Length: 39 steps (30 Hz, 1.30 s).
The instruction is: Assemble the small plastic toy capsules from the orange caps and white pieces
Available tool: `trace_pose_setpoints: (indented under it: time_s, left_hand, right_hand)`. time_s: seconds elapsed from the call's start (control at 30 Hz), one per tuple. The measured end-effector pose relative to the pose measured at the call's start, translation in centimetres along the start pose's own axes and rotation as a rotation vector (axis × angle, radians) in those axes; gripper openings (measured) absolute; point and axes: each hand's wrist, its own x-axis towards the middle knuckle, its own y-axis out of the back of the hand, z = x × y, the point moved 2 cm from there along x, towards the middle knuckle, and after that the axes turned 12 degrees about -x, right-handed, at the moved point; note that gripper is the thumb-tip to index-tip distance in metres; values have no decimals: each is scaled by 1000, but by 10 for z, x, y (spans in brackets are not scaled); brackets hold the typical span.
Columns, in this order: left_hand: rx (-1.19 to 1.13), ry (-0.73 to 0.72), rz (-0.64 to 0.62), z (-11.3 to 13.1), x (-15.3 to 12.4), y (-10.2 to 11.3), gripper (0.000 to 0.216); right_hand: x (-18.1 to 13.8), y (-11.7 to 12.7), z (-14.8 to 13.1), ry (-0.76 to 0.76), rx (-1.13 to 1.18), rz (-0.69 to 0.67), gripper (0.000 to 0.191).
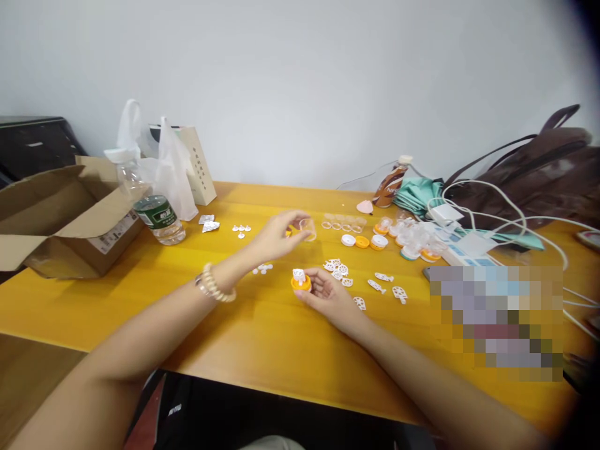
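My left hand (280, 235) is raised over the middle of the table, its fingers closed on a clear plastic cover (308, 230). Nearer to me, my right hand (330, 295) grips an orange round base (300, 285) by its side, with a white toothed part (299, 274) upright on top. Beyond the hands stand several clear covers (344, 223) in a row, and white and orange caps (362, 242). Flat white openwork pieces (336, 267) lie right of my right hand. Small white discs (263, 269) lie beneath my left forearm, and white pegged pieces (241, 229) farther left.
An open cardboard box (70, 219), a water bottle (157, 206) and a white plastic bag (175, 169) stand at left. Finished-looking domed pieces (412, 240), a power strip (469, 247) with white cables, a brown bottle (392, 182) and a dark bag (525, 169) crowd the right.
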Motion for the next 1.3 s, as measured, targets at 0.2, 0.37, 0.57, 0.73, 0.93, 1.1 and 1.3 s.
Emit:
trace_pose_setpoints:
  time_s: [0.2, 0.37, 0.57, 0.73, 0.93, 1.1, 1.3]
  left_hand:
    - [-309, 33, 107, 25, -71, 19, 30]
    - [-269, -32, 122, 22, -78, 14, 29]
    - [-236, -59, 131, 21, -76, 12, 29]
    - [-227, -67, 28, 23, -77, 9, 27]
    - [-217, -52, -19, 25, -78, 5, 23]
    - [-241, -11, 5, 26, -79, 1, 18]
    - [-255, 5, 23, 26, -81, -1, 19]
  right_hand:
    - [-1, -1, -4, -59, 106, -22, 34]
    - [0, 3, -2, -88, 98, -3, 35]
    - [-1, 3, 1, -123, 107, 1, 36]
    - [-1, 3, -2, -123, 135, -13, 35]
    - [0, 3, -1, -124, 154, -5, 36]
    - [0, 3, 0, -99, 120, 2, 36]
    - [-1, 2, -2, -93, 103, -11, 35]
